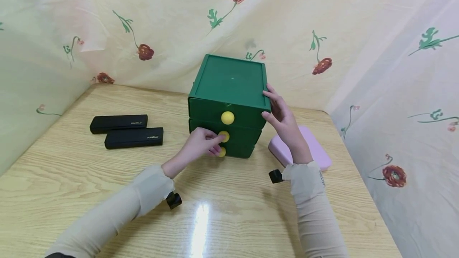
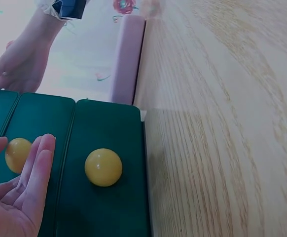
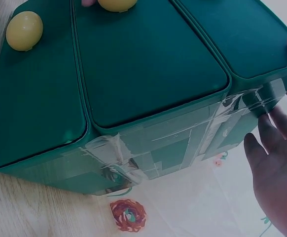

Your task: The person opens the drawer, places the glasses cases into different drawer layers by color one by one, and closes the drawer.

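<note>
A green three-drawer box (image 1: 231, 81) stands on the table, each drawer front bearing a round yellow knob. My left hand (image 1: 202, 143) pinches the middle knob (image 1: 225, 135) between thumb and fingers. In the left wrist view that knob (image 2: 18, 155) shows between the thumb and the fingertips, and the bottom knob (image 2: 103, 167) is untouched. The top knob (image 1: 227, 118) sits above the hand. My right hand (image 1: 285, 122) rests against the box's right side, its thumb at the front top corner and fingers spread along the side. All drawers appear closed.
Two black cases (image 1: 134, 137) lie on the table to the left, partly overlapping in view. A pink-purple rounded case (image 1: 313, 146) lies right of the box, under the right forearm. Clear tape (image 3: 158, 148) covers the box's side. Flowered cloth (image 1: 172, 23) hangs behind.
</note>
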